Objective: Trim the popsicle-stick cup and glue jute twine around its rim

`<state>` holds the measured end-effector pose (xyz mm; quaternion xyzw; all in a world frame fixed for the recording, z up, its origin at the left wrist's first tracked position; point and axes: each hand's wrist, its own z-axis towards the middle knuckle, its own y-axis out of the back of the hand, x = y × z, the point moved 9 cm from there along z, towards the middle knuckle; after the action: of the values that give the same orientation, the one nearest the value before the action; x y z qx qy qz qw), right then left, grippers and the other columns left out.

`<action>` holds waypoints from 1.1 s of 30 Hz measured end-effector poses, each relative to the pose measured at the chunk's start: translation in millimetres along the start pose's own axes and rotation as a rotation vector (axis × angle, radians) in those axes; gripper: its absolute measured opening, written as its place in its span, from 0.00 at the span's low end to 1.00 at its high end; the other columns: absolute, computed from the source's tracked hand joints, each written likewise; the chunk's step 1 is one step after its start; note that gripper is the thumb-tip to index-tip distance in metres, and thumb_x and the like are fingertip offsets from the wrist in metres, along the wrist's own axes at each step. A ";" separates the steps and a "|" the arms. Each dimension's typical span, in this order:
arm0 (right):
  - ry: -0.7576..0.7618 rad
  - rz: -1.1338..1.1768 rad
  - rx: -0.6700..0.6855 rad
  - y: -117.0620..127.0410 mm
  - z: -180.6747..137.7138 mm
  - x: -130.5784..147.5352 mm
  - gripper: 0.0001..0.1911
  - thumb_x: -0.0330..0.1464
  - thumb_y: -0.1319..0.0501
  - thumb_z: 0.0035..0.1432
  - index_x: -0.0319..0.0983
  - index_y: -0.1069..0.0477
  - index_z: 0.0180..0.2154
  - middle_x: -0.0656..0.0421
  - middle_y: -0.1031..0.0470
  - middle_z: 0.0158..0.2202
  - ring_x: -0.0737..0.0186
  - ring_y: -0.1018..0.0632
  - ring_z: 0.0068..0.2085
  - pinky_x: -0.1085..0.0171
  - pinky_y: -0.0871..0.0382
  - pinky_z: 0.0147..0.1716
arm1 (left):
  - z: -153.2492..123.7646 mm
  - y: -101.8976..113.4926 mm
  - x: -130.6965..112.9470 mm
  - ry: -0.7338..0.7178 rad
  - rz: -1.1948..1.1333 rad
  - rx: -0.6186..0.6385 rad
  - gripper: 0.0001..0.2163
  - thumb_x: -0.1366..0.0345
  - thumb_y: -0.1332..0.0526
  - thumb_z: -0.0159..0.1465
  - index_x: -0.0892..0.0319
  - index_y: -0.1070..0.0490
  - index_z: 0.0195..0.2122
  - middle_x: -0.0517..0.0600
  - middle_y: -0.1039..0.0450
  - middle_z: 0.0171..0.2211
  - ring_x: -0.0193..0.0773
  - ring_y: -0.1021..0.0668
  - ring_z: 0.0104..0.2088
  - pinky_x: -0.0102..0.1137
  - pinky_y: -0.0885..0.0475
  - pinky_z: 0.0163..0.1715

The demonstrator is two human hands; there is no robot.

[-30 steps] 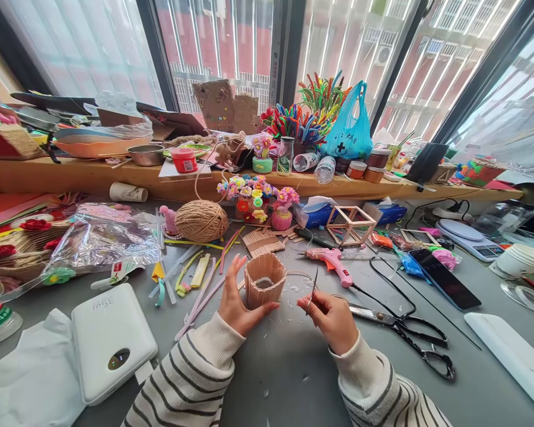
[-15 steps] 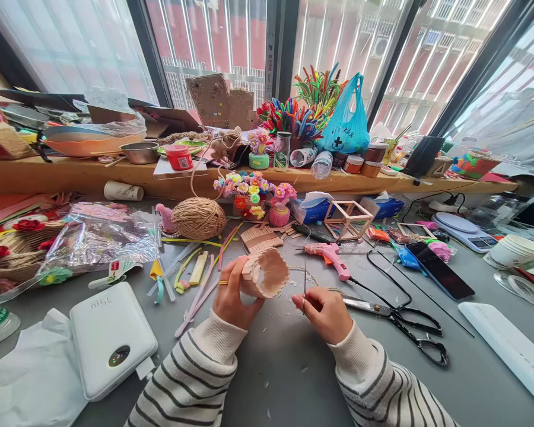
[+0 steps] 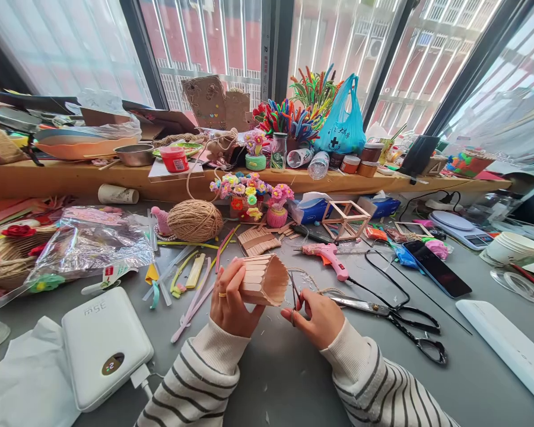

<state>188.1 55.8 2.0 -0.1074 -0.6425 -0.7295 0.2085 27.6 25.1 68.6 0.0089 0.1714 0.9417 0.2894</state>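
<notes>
Now the left hand (image 3: 232, 301) grips a craft-stick cup (image 3: 257, 281) above the table (image 3: 273, 379), tipped with its mouth toward the right hand (image 3: 319, 318), which grasps small scissors (image 3: 296, 292), blades pointing upward, near the rim. Beyond lies a pink glue gun (image 3: 330, 257); black-handled shears (image 3: 400, 315) rest just beside the right hand.

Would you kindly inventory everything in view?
Table: 1, grey, foreground
Stick cup: 1, tan, centre
Small scissors: 1, dark, centre
Large scissors: 1, black-handled, right
Glue gun: 1, pink, centre-right
Twine ball: 1, brown, centre-left
Power bank: 1, white, left
Phone: 1, dark, right
Cube frame: 1, tan, table's back
Ledge: 1, brown, behind table
Carrier bag: 1, blue, on ledge
Pipe cleaners: many, multicoloured, on ledge
Other clutter: uncounted, mixed, throughout
Left hand: 1, cream-sleeved, holding cup
Right hand: 1, cream-sleeved, holding small scissors
</notes>
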 end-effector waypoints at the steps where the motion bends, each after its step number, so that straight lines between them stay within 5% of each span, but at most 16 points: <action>1: 0.009 -0.016 -0.009 0.8 0.0 0.8 0.21 0.52 0.47 0.49 0.40 0.38 0.23 0.64 0.35 0.17 0.67 0.33 0.21 0.69 0.50 0.20 | 0.2 -0.4 -1.7 -0.014 -0.017 -0.002 0.32 0.60 0.33 0.46 0.67 0.43 0.49 0.66 0.33 0.45 0.54 0.30 0.49 0.47 0.34 0.48; 7: 0.087 -0.133 -0.221 9.2 -3.5 2.9 0.23 0.52 0.49 0.52 0.40 0.38 0.20 0.63 0.32 0.17 0.68 0.32 0.20 0.68 0.52 0.19 | 2.7 1.6 -7.9 -0.044 -0.031 -0.013 0.30 0.60 0.33 0.47 0.65 0.43 0.48 0.66 0.31 0.45 0.53 0.29 0.48 0.48 0.33 0.46; 15: 0.197 -0.221 -0.476 20.6 -8.9 11.1 0.36 0.52 0.68 0.59 0.39 0.38 0.14 0.60 0.33 0.13 0.70 0.34 0.15 0.66 0.52 0.18 | 3.6 3.6 -14.6 -0.073 -0.009 -0.039 0.26 0.63 0.35 0.50 0.66 0.41 0.47 0.66 0.30 0.43 0.53 0.29 0.48 0.48 0.32 0.45; 23: 0.324 -0.264 -0.459 30.5 -9.1 22.0 0.32 0.47 0.60 0.61 0.39 0.36 0.14 0.62 0.35 0.11 0.73 0.36 0.14 0.69 0.51 0.17 | 4.9 4.0 -12.9 -0.051 -0.051 -0.048 0.29 0.63 0.32 0.46 0.66 0.41 0.47 0.66 0.31 0.43 0.54 0.29 0.47 0.46 0.30 0.44; 33: 0.301 -0.267 -0.449 22.7 -9.7 12.7 0.28 0.44 0.56 0.61 0.39 0.35 0.16 0.62 0.34 0.14 0.71 0.33 0.17 0.68 0.49 0.19 | 8.2 5.5 -10.2 -0.004 -0.072 -0.053 0.30 0.62 0.31 0.44 0.63 0.42 0.47 0.63 0.32 0.43 0.52 0.28 0.46 0.46 0.29 0.43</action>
<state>187.9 42.2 26.1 0.0441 -0.4354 -0.8820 0.1745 34.1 17.9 78.9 -0.0032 0.1459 0.9348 0.3238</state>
